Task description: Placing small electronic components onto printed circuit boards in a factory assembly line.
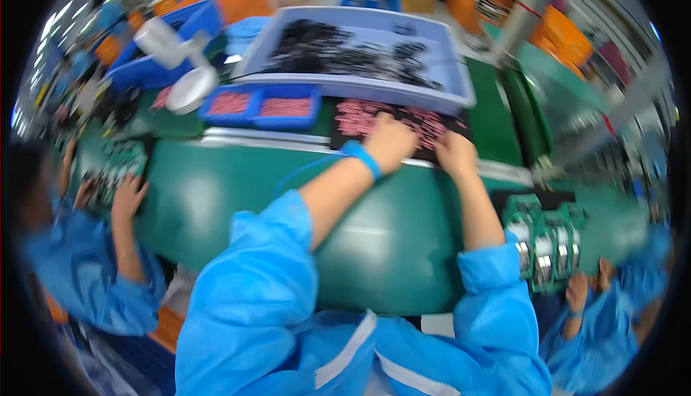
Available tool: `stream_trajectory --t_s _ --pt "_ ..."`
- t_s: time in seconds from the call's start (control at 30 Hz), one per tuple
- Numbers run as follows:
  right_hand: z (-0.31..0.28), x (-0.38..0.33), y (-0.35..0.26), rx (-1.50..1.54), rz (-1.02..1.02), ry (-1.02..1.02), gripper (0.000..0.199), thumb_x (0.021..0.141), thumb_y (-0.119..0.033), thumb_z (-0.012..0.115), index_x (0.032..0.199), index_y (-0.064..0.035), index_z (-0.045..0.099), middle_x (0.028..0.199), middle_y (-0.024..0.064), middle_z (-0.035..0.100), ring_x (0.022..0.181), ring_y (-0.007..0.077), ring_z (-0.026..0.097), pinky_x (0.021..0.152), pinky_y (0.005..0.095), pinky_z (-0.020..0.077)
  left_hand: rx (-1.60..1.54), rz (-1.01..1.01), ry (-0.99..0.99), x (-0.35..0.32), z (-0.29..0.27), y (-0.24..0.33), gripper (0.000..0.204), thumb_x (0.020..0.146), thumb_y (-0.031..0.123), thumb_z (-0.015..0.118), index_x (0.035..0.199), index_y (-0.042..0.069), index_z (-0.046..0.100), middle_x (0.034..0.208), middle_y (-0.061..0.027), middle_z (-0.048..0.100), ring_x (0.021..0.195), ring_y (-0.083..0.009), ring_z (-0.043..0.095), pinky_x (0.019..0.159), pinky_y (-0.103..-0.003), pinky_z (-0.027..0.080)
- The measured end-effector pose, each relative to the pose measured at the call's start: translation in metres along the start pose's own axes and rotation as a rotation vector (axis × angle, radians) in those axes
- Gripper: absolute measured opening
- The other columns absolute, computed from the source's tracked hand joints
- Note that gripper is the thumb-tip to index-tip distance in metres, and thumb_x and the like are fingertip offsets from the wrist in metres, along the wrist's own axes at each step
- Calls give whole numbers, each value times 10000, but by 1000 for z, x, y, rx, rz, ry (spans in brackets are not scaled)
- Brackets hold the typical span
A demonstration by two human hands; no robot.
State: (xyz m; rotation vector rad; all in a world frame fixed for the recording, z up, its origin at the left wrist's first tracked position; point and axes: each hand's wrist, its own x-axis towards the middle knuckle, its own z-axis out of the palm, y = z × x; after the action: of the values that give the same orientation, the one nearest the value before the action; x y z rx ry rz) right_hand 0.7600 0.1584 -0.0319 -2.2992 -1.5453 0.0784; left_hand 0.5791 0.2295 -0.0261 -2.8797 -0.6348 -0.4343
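Many small pink parts [355, 117] lie scattered on a black mat [337, 141] at the far side of the green work surface. My left hand [389, 143], with a blue wrist strap [366, 158], is over the near middle of these parts, fingers curled. Just right of it, my right hand [456, 155] reaches to the mat's right part, its fingers bent together at the pink parts. What either set of fingertips holds is too small and blurred to make out. Left of the mat, two joined blue trays [253, 118] hold more pink parts.
A large pale-blue bin [288, 79] with black parts stands behind the mat. A white round container [193, 91] sits left of it. Green fixtures with silver cylinders [545, 252] stand at right. Co-workers [101, 252] [612, 324] work on both sides. A metal post [525, 15] rises at back right.
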Motion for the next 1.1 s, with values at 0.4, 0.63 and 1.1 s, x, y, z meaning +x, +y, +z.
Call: stream_trajectory --t_s 0.4,0.63,1.1 --pt "-97 -275 180 11 26 53 172 915 -135 500 897 35 526 810 221 572 757 368 559 722 427 457 -313 274 10 -122 -60 244 97 669 214 644 680 137 703 697 -68 665 699 -221 622 743 -397 333" --pt "-96 -319 20 -297 -261 -92 332 880 -291 593 941 35 612 875 281 641 793 418 633 714 511 494 -354 -19 -150 -301 -152 209 80 657 174 646 663 103 681 705 -78 657 698 -231 611 721 -385 322" --pt "-8 -251 -22 -107 -397 80 145 908 -104 536 913 40 530 867 236 584 814 422 556 742 464 455 -974 -463 284 -410 -162 162 103 765 118 606 746 17 614 785 -154 616 794 -327 593 711 -438 473"
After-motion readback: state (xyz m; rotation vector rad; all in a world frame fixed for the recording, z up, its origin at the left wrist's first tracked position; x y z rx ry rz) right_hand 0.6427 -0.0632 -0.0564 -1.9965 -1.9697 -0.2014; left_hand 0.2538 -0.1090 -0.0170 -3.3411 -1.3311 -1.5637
